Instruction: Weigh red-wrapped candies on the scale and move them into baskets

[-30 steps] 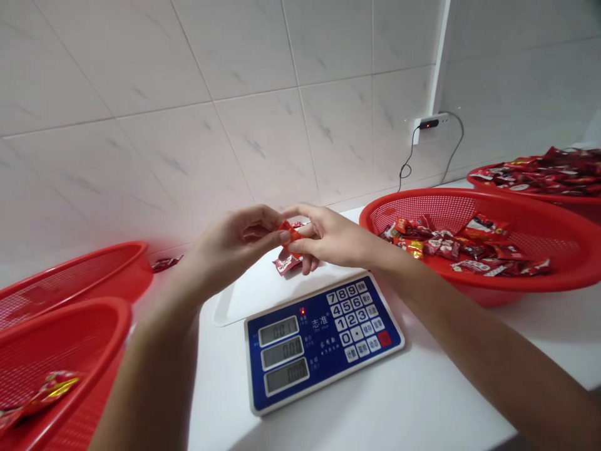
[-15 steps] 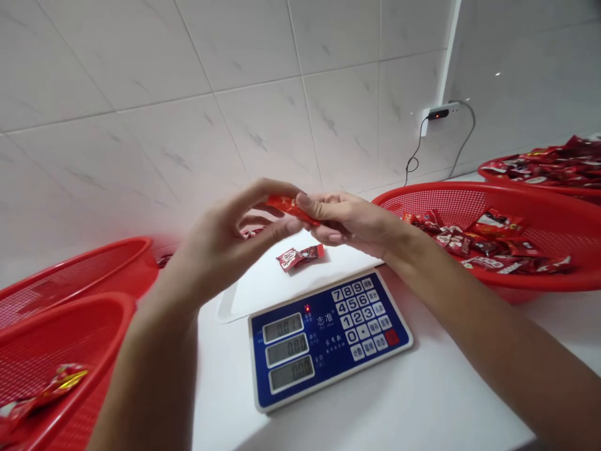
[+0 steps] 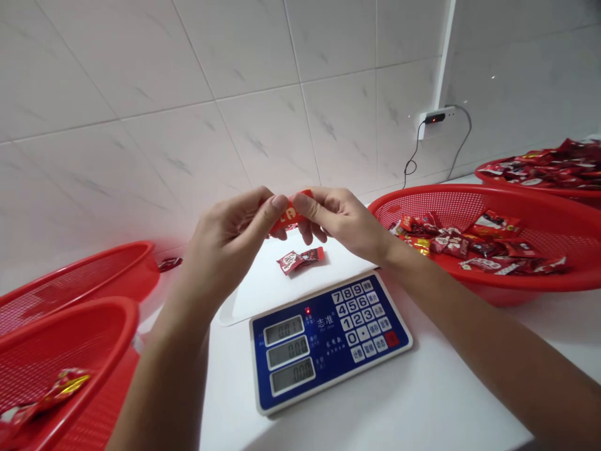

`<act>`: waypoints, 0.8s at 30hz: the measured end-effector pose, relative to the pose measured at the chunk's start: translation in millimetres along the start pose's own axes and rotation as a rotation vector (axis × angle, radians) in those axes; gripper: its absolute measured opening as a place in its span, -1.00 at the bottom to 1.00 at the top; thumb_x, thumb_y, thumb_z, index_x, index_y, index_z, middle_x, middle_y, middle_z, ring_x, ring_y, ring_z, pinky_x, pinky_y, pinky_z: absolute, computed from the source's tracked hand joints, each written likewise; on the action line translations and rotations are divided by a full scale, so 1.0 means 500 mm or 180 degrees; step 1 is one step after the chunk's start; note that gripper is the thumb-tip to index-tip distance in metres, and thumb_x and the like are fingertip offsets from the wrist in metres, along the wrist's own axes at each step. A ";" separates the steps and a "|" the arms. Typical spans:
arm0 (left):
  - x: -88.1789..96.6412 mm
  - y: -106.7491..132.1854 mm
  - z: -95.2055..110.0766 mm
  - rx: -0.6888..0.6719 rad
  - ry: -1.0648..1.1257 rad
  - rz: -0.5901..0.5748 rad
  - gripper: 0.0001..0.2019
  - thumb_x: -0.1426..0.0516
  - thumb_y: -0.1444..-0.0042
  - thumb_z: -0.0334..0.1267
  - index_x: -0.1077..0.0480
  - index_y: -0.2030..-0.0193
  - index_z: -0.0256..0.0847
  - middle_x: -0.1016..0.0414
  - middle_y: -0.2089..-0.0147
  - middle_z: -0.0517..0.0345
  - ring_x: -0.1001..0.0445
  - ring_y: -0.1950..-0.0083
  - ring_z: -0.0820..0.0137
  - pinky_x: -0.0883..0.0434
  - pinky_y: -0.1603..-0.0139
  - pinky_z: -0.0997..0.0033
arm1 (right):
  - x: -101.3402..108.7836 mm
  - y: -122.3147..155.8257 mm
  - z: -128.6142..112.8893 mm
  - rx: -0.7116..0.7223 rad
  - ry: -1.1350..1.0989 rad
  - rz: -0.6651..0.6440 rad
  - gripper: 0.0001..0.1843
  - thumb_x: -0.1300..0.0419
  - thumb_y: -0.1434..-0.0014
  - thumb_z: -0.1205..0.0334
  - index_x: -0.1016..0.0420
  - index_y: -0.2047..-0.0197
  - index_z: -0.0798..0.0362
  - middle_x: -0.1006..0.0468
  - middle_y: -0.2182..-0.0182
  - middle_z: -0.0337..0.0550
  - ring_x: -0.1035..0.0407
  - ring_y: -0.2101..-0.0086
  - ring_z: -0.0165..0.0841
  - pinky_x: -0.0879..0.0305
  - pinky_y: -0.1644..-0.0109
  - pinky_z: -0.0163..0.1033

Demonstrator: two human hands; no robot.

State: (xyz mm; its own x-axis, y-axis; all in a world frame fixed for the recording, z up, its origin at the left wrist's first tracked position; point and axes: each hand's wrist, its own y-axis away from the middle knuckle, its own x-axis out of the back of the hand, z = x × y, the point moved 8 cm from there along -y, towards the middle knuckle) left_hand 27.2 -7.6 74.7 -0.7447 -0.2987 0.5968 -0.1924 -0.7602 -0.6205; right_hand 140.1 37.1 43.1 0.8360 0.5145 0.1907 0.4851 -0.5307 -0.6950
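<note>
Above the white pan (image 3: 263, 288) of a weighing scale, a small red candy packet (image 3: 287, 216) with pale lettering is stretched between my two hands. My left hand (image 3: 235, 228) pinches its left end between thumb and fingers. The other end is pinched by my right hand (image 3: 340, 219). Two dark red wrapped candies (image 3: 300, 258) lie end to end on the pan below. Blue keypad and displays make up the scale's front panel (image 3: 328, 341); its red light is lit. Behind my fingers, more red wrappers show in part.
On the right, a red basket (image 3: 469, 191) holds several wrapped candies, and a fuller basket (image 3: 498, 181) stands behind it. Two red baskets, a rear one (image 3: 117, 257) and a front one (image 3: 119, 313), stand on the left. A socket strip (image 3: 436, 120) with cables hangs on the tiled wall.
My left hand has closed its thumb and fingers onto the packet's left end. The packet is now turned with its lettering toward me. The candies on the pan lie as before.
</note>
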 end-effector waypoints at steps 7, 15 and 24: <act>-0.008 -0.006 -0.016 0.0128 -0.0086 -0.0334 -0.65 -0.09 -0.29 0.03 -0.45 0.39 -0.14 -0.51 0.43 0.22 -0.46 0.36 0.44 -0.34 0.35 0.48 | 0.001 -0.001 0.007 0.0014 0.0059 -0.0100 -0.51 -0.13 -0.36 -0.13 -0.40 0.42 0.10 -0.37 0.57 -0.33 -0.18 0.54 -0.56 -0.11 0.45 -0.36; 0.003 -0.007 -0.033 0.0280 -0.0365 -0.0623 -0.59 -0.04 -0.23 0.09 -0.41 0.45 -0.16 -0.49 0.46 0.17 -0.42 0.39 0.39 -0.31 0.34 0.40 | -0.017 0.007 0.042 -0.0508 0.0117 -0.0105 -0.38 0.03 -0.36 -0.30 -0.45 0.35 0.09 -0.44 0.54 -0.26 -0.27 0.55 -0.51 -0.18 0.45 -0.33; 0.018 -0.006 -0.100 0.0705 -0.1629 -0.0301 -0.57 -0.05 -0.15 0.04 -0.16 0.65 -0.11 -0.21 0.65 0.21 -0.15 0.58 0.39 -0.01 0.54 0.37 | 0.254 0.082 0.058 -0.2424 0.3035 -0.0234 -0.89 -0.30 -0.17 0.25 -0.57 0.34 0.12 -0.56 0.51 -0.11 -0.39 0.51 -0.37 -0.22 0.38 -0.24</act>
State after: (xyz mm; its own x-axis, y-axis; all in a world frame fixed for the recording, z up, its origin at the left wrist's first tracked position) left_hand -10.9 20.9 56.6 -0.3152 -0.4233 0.8494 -0.0632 -0.8837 -0.4638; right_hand 258.4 100.3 18.7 0.4981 0.0299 0.8666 0.2978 -0.9445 -0.1385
